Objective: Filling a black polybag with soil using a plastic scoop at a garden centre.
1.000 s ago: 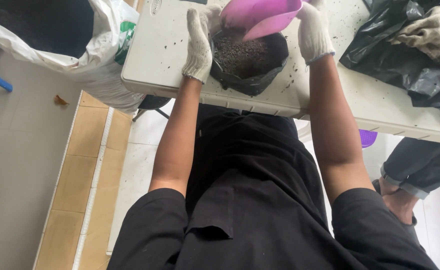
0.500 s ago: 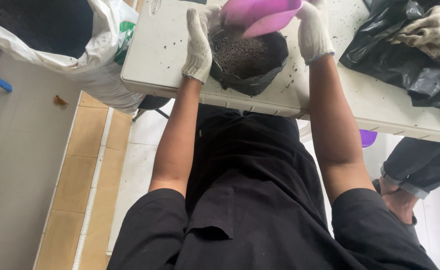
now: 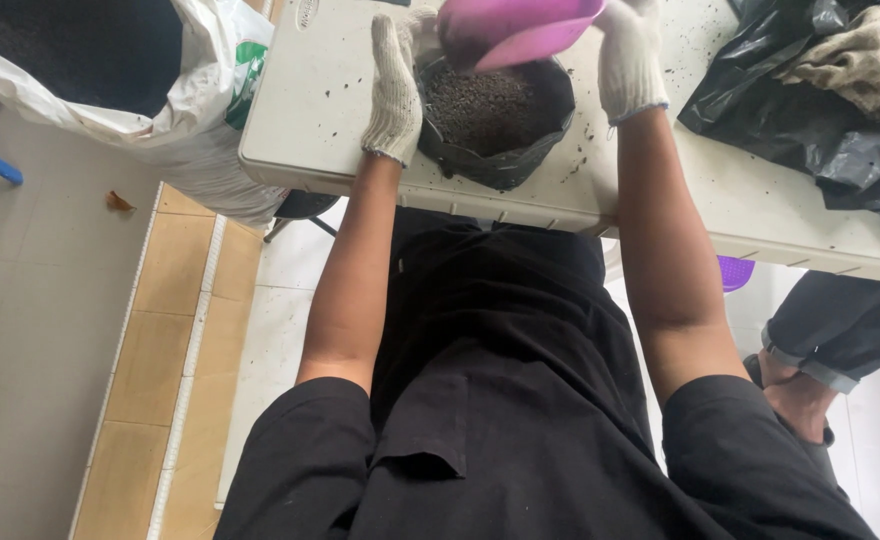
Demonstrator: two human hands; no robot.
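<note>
1. Nearest the camera is the person's own black shirt, with both bare forearms reaching up and away to the white tabletop (image 3: pixel 320 110).
2. At the tabletop's near edge stands a small black plastic grow bag (image 3: pixel 495 125), open at the top and filled with dark soil. Loose crumbs of soil lie scattered on the tabletop around it.
3. The left hand (image 3: pixel 397 90), in a white knit glove, lies flat against the left side of the grow bag with its fingers straight and together, steadying the bag rather than closing round it.
4. The right hand (image 3: pixel 630 55), also gloved, is closed on the right end of a pink scoop (image 3: pixel 515 28), which tilts over the far rim of the grow bag, just above the soil.
5. To the right on the tabletop lies crumpled black plastic sheeting (image 3: pixel 810 110), with a soiled beige glove (image 3: pixel 855 55) resting on top.
6. Left of the tabletop stands a large white sack (image 3: pixel 160 120), open and holding dark soil.
7. At the lower right, another person's leg in dark trousers (image 3: pixel 840 330) shows under the tabletop's edge.
</note>
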